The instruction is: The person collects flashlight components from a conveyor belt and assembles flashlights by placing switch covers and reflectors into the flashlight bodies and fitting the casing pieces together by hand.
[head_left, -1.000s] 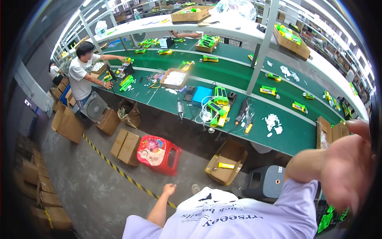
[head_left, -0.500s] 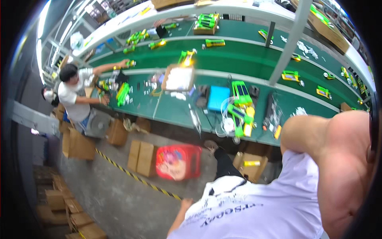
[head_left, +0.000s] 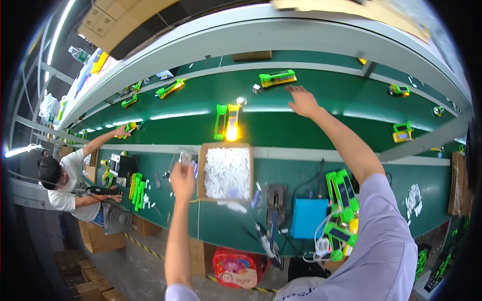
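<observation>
My right hand stretches out over the green conveyor belt, fingers apart and nothing in them. Just beyond its fingertips lies a green-and-yellow solar lamp. My left hand is over the bench, left of an open cardboard box of small white pieces. Its fingers are bent and close together beside a small clear plastic bag; what they hold, if anything, is hidden. A lit green-and-yellow lamp stands on the belt behind the box.
Green lamps with solar panels and white cables lie at right by a blue box. A soldering iron stand and a grey hand tool are nearer. At left a co-worker reaches over the belt. A metal post stands right.
The view has swung from the left to face the bench. My right arm now reaches forward over the belt, and my left hand has come up from low beside my body to the box.
</observation>
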`<state>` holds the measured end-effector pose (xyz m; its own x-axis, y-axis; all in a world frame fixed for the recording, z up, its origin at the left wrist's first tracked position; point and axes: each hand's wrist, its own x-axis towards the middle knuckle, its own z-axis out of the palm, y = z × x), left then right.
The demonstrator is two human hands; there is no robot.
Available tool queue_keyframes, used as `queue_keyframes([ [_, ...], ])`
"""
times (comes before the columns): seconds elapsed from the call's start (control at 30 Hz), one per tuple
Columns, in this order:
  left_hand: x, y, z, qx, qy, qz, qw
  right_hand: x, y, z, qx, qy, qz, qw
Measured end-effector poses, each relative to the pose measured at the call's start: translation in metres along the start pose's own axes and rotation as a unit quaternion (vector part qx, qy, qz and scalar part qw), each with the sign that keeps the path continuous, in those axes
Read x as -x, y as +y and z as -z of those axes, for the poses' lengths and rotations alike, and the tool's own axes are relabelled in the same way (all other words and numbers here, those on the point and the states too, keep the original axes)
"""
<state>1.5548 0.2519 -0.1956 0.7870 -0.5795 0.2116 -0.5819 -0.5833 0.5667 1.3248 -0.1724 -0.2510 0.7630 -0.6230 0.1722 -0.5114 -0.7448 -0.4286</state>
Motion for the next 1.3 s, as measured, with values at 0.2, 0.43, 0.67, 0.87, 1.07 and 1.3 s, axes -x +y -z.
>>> queue_keyframes([
  [0.2,-0.153,-0.027,-0.127,-0.013,-0.152,0.086,0.984,-0.139,0.022,-0.075,0.17,-0.041,-0.016,0.984],
  [0.43,-0.148,0.043,-0.186,-0.188,-0.244,0.133,0.942,-0.164,0.0,-0.043,0.156,-0.165,-0.048,0.973],
  [0.67,-0.148,0.07,-0.227,-0.102,-0.24,0.154,0.953,-0.13,0.023,-0.038,0.124,-0.229,-0.079,0.962],
  [0.87,-0.172,0.045,-0.228,0.044,-0.235,0.19,0.952,-0.049,0.013,-0.021,-0.028,-0.121,-0.112,0.986],
  [1.07,-0.179,0.083,-0.179,0.254,-0.362,0.166,0.882,0.039,0.014,0.037,-0.287,-0.069,-0.272,0.916],
  [1.3,-0.078,0.169,-0.055,0.27,-0.385,0.061,0.88,0.216,-0.043,0.131,-0.502,-0.028,-0.33,0.799],
])
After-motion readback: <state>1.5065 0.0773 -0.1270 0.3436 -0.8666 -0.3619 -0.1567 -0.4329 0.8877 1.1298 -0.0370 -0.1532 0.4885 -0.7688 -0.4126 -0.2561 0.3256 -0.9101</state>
